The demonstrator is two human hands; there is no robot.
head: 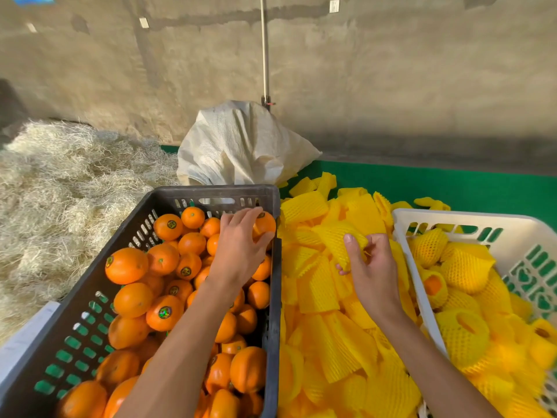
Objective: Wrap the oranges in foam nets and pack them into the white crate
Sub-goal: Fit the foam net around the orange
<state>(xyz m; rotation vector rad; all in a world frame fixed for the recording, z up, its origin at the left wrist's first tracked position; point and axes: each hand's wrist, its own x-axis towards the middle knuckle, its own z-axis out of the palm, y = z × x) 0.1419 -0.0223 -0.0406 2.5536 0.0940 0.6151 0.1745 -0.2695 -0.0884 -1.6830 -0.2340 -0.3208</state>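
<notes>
- While only the head view is available, both hands show in it: left hand (241, 248) reaches into the dark crate (272, 297), right hand (372, 273) sits over the loose net pile.
- Left hand: fingers curled around one orange (265, 223) at the far right corner of the dark crate, thumb on its near side. Orange is gripped; cannot tell whether it is lifted clear of the ones below.
- Under and to the left of the left forearm: bare oranges (132, 300) heaped in the dark crate, several with round stickers.
- Right hand: palm turned up, fingers curled, pinching a yellow foam net (337, 239) between thumb and fingers. Net is bent over the fingertips and touches the pile beneath.
- Between the two hands and below the right forearm: pile of flat yellow foam nets (319, 297), lying between the two crates.
- Right of the right hand: white crate (416, 285), close beside the wrist, holding wrapped oranges (464, 336) in yellow nets; orange skin shows through one net opening.
- Beyond the left hand: white woven sack (241, 146) behind the dark crate.
- Far left of the left hand: straw-like packing fibre (66, 182).
- Beyond the right hand: green surface (452, 188) behind the net pile.
</notes>
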